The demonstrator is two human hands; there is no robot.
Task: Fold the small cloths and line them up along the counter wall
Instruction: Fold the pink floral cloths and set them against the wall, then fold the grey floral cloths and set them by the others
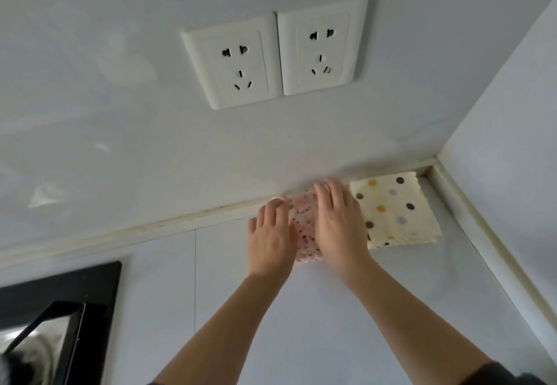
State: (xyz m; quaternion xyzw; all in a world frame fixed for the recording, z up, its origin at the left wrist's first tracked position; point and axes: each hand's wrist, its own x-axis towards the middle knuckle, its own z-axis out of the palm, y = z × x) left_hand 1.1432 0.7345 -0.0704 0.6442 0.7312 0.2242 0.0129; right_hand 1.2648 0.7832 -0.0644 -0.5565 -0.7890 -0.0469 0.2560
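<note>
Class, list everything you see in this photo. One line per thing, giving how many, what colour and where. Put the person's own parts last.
wall sockets: 2, cream-white, side by side on the back wall
back wall: 1, pale grey-white, behind the counter
side wall: 1, pale grey-white, at right
counter: 1, pale grey, below the walls
dotted cloth: 1, cream with brown, yellow and purple dots, folded, in the counter corner
speckled cloth: 1, pink-speckled, at the back wall, left of the dotted cloth
black panel: 1, black, bottom left, identity unclear
left hand: 1, on the speckled cloth
right hand: 1, flat on the speckled cloth
</note>
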